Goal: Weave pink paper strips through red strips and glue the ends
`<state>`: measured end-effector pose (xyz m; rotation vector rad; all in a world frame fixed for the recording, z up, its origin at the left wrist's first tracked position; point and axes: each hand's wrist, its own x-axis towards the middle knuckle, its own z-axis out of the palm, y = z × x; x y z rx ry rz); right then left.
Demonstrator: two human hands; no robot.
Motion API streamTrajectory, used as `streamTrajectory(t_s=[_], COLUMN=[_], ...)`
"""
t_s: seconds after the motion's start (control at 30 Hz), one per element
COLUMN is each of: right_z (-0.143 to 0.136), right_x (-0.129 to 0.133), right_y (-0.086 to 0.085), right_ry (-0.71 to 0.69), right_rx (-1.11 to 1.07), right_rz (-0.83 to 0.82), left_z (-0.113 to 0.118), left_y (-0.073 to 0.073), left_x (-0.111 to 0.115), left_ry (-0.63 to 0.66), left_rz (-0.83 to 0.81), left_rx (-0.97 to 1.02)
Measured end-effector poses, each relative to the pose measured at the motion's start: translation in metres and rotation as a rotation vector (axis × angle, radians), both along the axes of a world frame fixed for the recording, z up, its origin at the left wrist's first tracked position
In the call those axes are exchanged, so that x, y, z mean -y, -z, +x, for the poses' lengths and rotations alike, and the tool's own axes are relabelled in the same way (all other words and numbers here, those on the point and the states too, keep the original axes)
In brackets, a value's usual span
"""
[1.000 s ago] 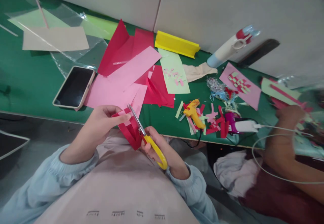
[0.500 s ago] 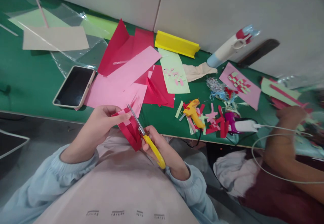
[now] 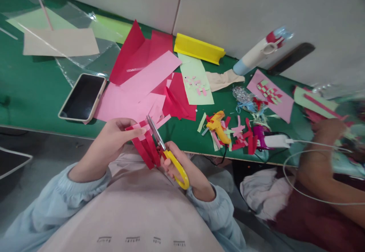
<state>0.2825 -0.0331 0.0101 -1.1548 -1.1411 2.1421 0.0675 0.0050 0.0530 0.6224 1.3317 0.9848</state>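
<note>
Red paper strips (image 3: pixel 142 150), crossed by pink ones at their upper end, are pinched in my left hand (image 3: pixel 118 136). My right hand (image 3: pixel 181 164) is wrapped round the yellow handles of a pair of scissors (image 3: pixel 176 168). The scissors' metal blades lie against the right edge of the strips and point up and left. A pink strip end (image 3: pixel 164 121) sticks out to the right past the blades. Just beyond my hands, large pink paper (image 3: pixel 122 102) rests on the green table (image 3: pixel 34 92).
A phone (image 3: pixel 82 98) lies left of the pink paper. To the right are a yellow glue gun (image 3: pixel 219 126), scattered paper scraps (image 3: pixel 239 132) and a white cable (image 3: pixel 316 147). Another person's arm (image 3: pixel 322 164) reaches over the table at the far right.
The scissors have turned slightly, with their handles lower and more to the right. The strips have spread apart, and a pink strip now sticks out to the right.
</note>
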Motion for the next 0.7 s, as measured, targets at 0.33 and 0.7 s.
streamTrajectory(t_s=[0.33, 0.7], right_z=[0.017, 0.045], right_x=[-0.026, -0.039], right_y=[0.000, -0.008], right_ry=[0.230, 0.284], right_rx=[0.023, 0.760], right_rz=[-0.028, 0.416], left_z=[-0.006, -0.025], left_y=[0.024, 0.021], left_x=[-0.007, -0.006], left_ry=[-0.086, 0.016], left_rz=[0.226, 0.738], left_rx=[0.048, -0.342])
